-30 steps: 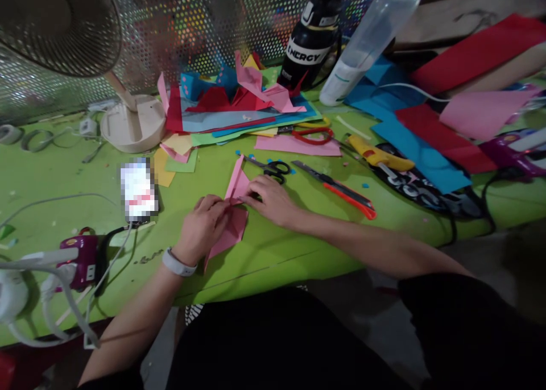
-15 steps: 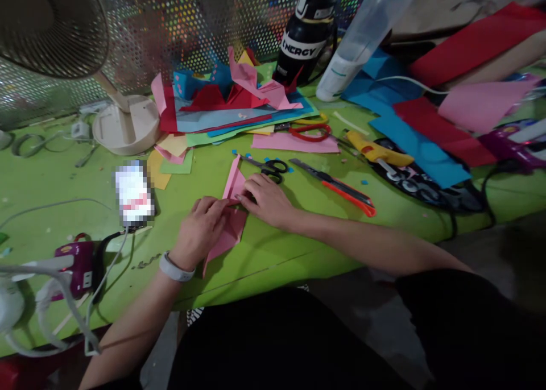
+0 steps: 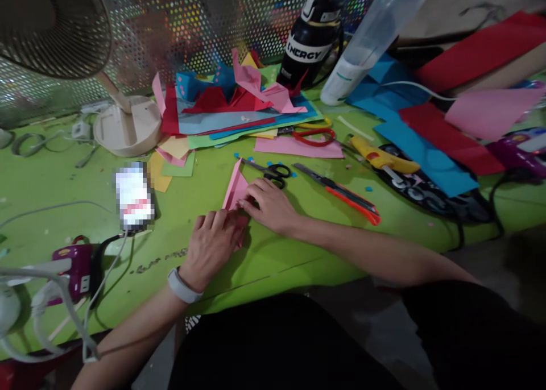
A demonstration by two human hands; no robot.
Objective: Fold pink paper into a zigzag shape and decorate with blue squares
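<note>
A folded sheet of pink paper (image 3: 235,189) lies on the green table (image 3: 273,276), its upper end narrowing to a point. My left hand (image 3: 215,239) is curled over the lower part of the paper and hides most of it. Against the paper's right side, the bent fingers of my right hand (image 3: 268,205) pinch its middle, close to my left fingertips. Just above my right hand rest black-handled scissors (image 3: 275,171). An orange utility knife (image 3: 341,193) with its blade out lies to the right.
A phone (image 3: 134,195) and a purple power strip (image 3: 73,270) with cables are on the left. Behind stand a fan (image 3: 128,125), stacked coloured papers (image 3: 239,120), a black bottle (image 3: 309,49) and a clear bottle (image 3: 362,54). A yellow glue gun (image 3: 384,154) lies at right.
My left hand has moved down and right over the lower part of the pink paper, covering more of it. The paper's lower flap no longer sticks out below the hand. My right hand stays at the middle.
</note>
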